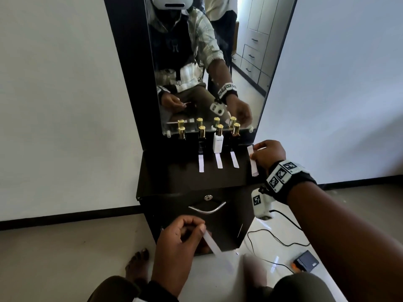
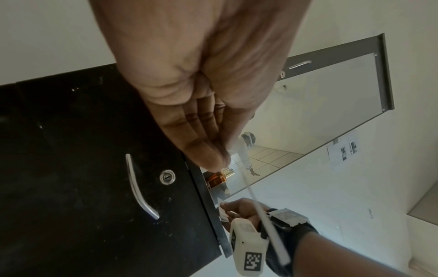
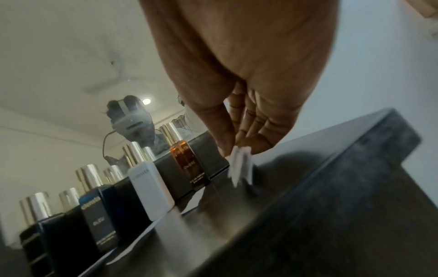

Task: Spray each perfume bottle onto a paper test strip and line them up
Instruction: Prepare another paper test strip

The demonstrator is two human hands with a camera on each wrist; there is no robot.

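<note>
Strip [image 1: 214,247] in left hand [image 1: 181,243], below cabinet [image 1: 174,177]

A tall mirror [image 1: 209,62] in a black frame stands against a pale wall [image 1: 65,94], its glass showing white drawers. Below it sits a black cabinet [image 1: 192,182], with a curved metal handle [image 1: 207,209] under a round keyhole [image 1: 208,197]. On the tiled floor [image 1: 65,247], a thin black cable [image 1: 281,240] loops toward a small dark box with an orange end [image 1: 306,263].
</note>
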